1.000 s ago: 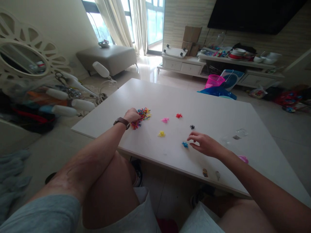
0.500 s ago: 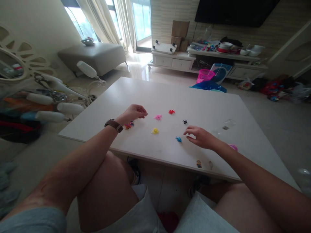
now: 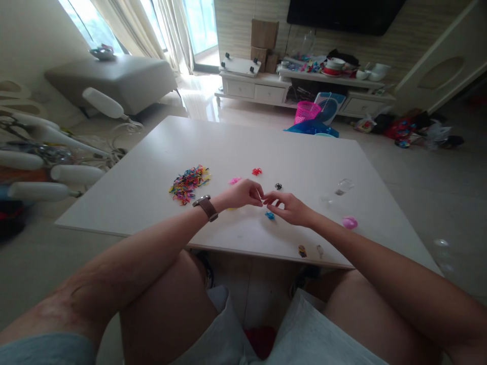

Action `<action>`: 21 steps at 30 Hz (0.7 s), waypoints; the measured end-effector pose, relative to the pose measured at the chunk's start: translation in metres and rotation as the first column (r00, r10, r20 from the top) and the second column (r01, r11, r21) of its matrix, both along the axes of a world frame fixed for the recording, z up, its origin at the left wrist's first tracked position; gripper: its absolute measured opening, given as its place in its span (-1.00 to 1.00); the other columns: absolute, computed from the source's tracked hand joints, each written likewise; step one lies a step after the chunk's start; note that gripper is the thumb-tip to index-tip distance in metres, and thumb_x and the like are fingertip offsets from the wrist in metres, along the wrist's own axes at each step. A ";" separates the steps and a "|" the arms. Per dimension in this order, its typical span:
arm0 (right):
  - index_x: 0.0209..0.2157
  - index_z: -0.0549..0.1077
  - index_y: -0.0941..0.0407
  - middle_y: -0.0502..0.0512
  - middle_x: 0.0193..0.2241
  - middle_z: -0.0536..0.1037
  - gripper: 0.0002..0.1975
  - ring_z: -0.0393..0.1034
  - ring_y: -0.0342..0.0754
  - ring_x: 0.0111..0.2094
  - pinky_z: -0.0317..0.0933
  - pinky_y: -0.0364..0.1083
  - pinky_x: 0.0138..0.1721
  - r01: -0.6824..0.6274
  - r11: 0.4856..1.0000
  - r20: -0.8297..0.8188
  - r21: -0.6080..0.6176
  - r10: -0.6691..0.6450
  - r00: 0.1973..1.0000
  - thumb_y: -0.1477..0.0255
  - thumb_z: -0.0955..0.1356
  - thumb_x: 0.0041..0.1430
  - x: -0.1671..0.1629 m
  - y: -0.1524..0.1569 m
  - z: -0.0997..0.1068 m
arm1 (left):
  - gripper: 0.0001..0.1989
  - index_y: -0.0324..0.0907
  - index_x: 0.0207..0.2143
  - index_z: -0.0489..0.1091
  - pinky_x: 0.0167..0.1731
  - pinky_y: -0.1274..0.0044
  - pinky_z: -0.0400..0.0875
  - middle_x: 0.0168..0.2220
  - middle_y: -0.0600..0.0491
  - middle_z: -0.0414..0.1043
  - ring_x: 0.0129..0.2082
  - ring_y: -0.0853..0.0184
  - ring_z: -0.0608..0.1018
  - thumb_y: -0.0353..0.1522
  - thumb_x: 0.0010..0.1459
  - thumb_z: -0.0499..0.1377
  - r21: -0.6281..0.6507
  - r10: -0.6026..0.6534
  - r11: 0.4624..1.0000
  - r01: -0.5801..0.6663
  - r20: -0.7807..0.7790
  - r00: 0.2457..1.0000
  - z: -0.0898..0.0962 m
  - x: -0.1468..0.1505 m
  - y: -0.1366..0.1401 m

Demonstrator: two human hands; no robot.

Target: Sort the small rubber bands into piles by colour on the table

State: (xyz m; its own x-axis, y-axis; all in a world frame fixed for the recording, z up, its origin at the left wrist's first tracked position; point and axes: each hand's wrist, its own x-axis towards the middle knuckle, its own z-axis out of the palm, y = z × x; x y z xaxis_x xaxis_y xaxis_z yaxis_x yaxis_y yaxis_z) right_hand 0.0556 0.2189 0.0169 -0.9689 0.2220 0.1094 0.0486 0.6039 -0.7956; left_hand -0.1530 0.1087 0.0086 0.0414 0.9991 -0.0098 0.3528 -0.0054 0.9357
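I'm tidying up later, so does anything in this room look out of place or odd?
Yes: on the white cabinet, beside the cardboard boxes, a white board lies with black caster-like fittings pointing up, as if upside down. On the table, the multicoloured pile is loose but bunched.

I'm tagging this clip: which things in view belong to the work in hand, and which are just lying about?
Likely in the work:
mixed heap of small multicoloured strands
small red cluster
small pink cluster
small black cluster
small blue cluster
small yellow cluster, mostly hidden

Apparently lying about:
rounded pink object
small flat yellow figure
clear plastic-looking container
magenta perforated basket
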 end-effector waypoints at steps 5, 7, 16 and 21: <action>-0.27 0.59 0.08 0.02 -0.35 0.64 -0.86 0.52 -0.05 -0.32 0.39 -0.06 -0.22 0.105 0.988 -0.034 -0.117 -0.110 0.993 0.34 0.40 0.22 -0.003 0.000 -0.006 | -0.74 -0.25 -0.32 0.53 -0.42 0.58 0.44 -0.41 0.00 0.61 -0.40 0.34 0.62 -0.36 -0.06 0.47 0.042 -0.013 0.999 0.012 0.020 1.000 0.004 0.011 0.010; -0.31 0.60 0.09 0.01 -0.42 0.63 -0.87 0.50 -0.06 -0.37 0.36 -0.07 -0.28 0.153 0.981 -0.037 -0.115 -0.158 0.987 0.34 0.41 0.19 -0.003 0.002 -0.008 | -0.74 -0.25 -0.33 0.52 -0.41 0.57 0.45 -0.41 0.00 0.61 -0.39 0.33 0.62 -0.37 -0.07 0.47 0.049 -0.010 0.999 0.008 0.023 1.000 0.001 0.014 0.012; -0.28 0.63 0.11 0.11 -0.32 0.70 -0.87 0.60 0.02 -0.28 0.47 0.01 -0.13 0.507 0.862 -0.066 0.008 -0.505 0.861 0.42 0.42 0.14 -0.005 0.043 -0.018 | -0.62 -0.24 -0.18 0.50 -0.37 0.54 0.50 -0.30 -0.01 0.59 -0.36 0.35 0.61 -0.45 -0.09 0.45 0.048 0.064 0.997 -0.058 -0.134 0.989 -0.013 0.006 0.015; -0.08 0.61 0.14 0.20 -0.08 0.69 -0.72 0.59 0.08 -0.05 0.45 0.07 0.05 0.524 0.832 0.015 0.183 -0.535 0.845 0.52 0.38 0.17 -0.004 0.066 -0.031 | -0.69 -0.23 -0.20 0.50 -0.37 0.54 0.49 -0.30 -0.01 0.59 -0.34 0.34 0.61 -0.45 -0.05 0.41 0.058 0.077 0.996 -0.065 -0.221 0.972 -0.015 -0.003 0.014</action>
